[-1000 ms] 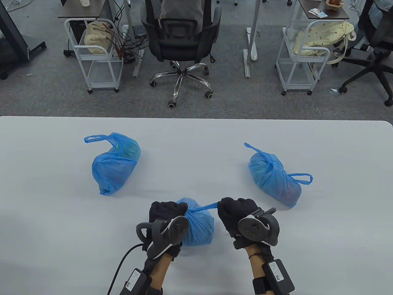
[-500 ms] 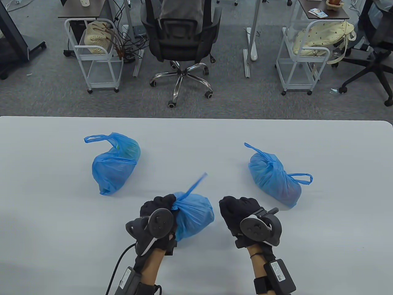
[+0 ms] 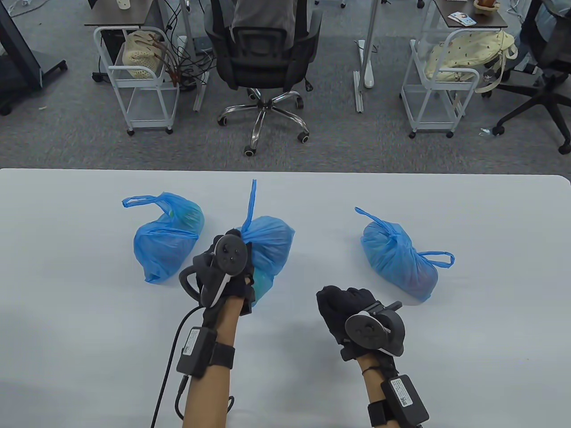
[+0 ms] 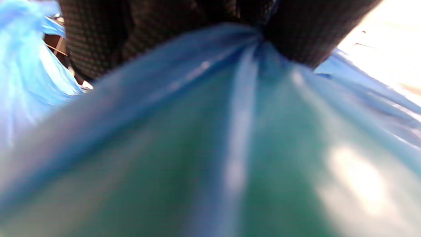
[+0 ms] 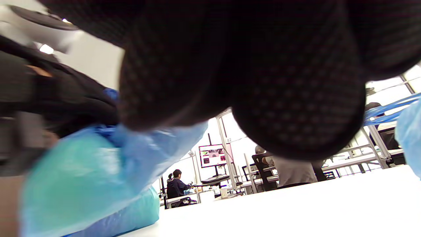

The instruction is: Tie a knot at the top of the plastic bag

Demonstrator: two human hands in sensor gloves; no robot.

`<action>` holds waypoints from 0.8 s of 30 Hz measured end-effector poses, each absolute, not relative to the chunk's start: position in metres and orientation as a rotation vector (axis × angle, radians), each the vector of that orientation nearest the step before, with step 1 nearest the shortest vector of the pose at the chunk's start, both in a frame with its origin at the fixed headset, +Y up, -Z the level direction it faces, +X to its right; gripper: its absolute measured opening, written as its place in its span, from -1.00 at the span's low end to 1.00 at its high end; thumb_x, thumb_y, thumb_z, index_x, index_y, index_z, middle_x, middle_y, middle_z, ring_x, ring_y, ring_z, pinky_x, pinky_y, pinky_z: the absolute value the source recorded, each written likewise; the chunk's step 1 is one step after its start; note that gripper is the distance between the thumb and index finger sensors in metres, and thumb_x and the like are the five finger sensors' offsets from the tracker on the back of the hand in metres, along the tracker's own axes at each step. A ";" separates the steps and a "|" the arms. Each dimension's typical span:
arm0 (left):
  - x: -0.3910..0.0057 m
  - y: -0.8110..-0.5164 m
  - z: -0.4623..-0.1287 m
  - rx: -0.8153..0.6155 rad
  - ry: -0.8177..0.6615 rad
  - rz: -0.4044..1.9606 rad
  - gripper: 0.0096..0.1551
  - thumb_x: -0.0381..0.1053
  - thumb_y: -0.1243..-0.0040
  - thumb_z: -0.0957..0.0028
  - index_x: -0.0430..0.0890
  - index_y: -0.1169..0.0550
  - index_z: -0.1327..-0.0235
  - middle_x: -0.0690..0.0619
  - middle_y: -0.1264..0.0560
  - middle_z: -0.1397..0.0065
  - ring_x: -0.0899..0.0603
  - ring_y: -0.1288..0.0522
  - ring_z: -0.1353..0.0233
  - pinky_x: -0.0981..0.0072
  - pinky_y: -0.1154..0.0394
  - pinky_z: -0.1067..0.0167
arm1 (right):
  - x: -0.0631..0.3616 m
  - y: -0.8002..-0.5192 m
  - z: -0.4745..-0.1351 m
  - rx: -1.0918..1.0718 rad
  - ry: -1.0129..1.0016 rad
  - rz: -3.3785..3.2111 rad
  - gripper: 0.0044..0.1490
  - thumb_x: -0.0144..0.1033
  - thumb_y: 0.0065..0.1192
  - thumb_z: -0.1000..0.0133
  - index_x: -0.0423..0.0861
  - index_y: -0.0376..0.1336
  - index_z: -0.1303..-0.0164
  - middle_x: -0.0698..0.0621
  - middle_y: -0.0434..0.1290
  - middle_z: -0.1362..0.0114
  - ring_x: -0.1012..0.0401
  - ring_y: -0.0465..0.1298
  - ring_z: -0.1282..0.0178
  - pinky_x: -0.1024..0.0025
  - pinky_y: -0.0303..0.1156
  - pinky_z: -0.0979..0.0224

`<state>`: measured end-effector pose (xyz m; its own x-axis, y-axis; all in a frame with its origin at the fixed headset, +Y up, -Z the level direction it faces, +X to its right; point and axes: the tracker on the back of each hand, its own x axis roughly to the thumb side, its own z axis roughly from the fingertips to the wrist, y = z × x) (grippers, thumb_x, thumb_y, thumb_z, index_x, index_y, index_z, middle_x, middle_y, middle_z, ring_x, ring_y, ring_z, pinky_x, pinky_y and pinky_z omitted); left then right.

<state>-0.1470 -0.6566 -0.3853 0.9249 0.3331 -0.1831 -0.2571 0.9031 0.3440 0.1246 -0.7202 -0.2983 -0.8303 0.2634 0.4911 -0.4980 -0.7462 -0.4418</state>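
Observation:
My left hand (image 3: 225, 267) grips the gathered top of a blue plastic bag (image 3: 270, 243) and holds it off the table between the two other bags. One handle strip (image 3: 251, 203) sticks up from the grip. In the left wrist view the bag (image 4: 210, 148) fills the frame, with my gloved fingers (image 4: 296, 36) closed on its neck. My right hand (image 3: 343, 307) is curled and holds nothing, resting low near the table's front. The right wrist view shows its fingers (image 5: 263, 82) and the lifted bag (image 5: 98, 174) at left.
A blue bag (image 3: 167, 240) with loose handles lies at the left. A knotted blue bag (image 3: 397, 258) lies at the right. The white table (image 3: 285, 379) ends at a far edge; an office chair (image 3: 263, 58) and carts (image 3: 134, 80) stand beyond it.
My right hand let go of the handle strip. My left hand carried the bag up and away from the front of the table to between the other two bags.

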 end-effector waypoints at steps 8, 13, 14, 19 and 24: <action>-0.156 -0.685 -0.445 0.286 0.422 0.314 -0.53 0.22 -0.30 -0.02 0.00 -0.65 -0.07 0.13 -0.74 0.18 0.05 -0.78 0.29 0.04 -0.67 -0.01 | 0.126 -0.736 -0.318 0.557 -0.733 2.618 -0.44 -0.02 0.23 -0.07 -0.25 0.60 0.31 0.03 0.73 0.56 0.09 0.78 0.54 -0.04 0.62 0.26; -0.163 -0.687 -0.434 0.282 0.362 0.465 -0.41 0.23 -0.22 -0.03 0.00 -0.54 -0.27 0.05 -0.69 -0.13 -0.06 -0.76 0.04 -0.09 -0.57 -0.17 | 0.130 -0.734 -0.316 0.547 -0.739 2.630 -0.44 -0.02 0.23 -0.07 -0.25 0.60 0.30 0.03 0.73 0.55 0.09 0.78 0.54 -0.04 0.62 0.25; -0.164 -0.679 -0.429 0.303 0.312 0.474 -0.42 0.22 -0.21 -0.04 0.01 -0.54 -0.28 0.05 -0.68 -0.15 -0.07 -0.76 0.02 -0.09 -0.56 -0.19 | 0.130 -0.733 -0.315 0.543 -0.739 2.620 -0.44 -0.02 0.23 -0.07 -0.25 0.60 0.30 0.03 0.73 0.54 0.08 0.78 0.53 -0.05 0.62 0.25; -0.181 -0.610 -0.388 0.470 0.226 0.492 -0.44 0.22 -0.17 -0.05 0.03 -0.54 -0.27 0.05 -0.68 -0.16 -0.08 -0.75 -0.01 -0.11 -0.54 -0.21 | 0.130 -0.728 -0.312 0.552 -0.759 2.628 -0.44 -0.02 0.23 -0.07 -0.24 0.60 0.29 0.03 0.73 0.54 0.08 0.78 0.52 -0.05 0.62 0.24; -0.220 -0.540 -0.341 0.614 0.246 0.445 -0.48 0.18 -0.15 -0.08 0.03 -0.54 -0.27 0.04 -0.67 -0.17 -0.10 -0.74 -0.04 -0.13 -0.52 -0.23 | 0.135 -0.730 -0.314 0.519 -0.747 2.615 -0.44 -0.02 0.23 -0.07 -0.24 0.59 0.29 0.02 0.73 0.53 0.08 0.78 0.51 -0.05 0.62 0.23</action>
<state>-0.2196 -0.5402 -0.3411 0.8774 0.4708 -0.0918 -0.3274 0.7277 0.6027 0.1345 -0.7298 -0.3135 -0.8635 0.2465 0.4400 -0.4417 -0.7905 -0.4242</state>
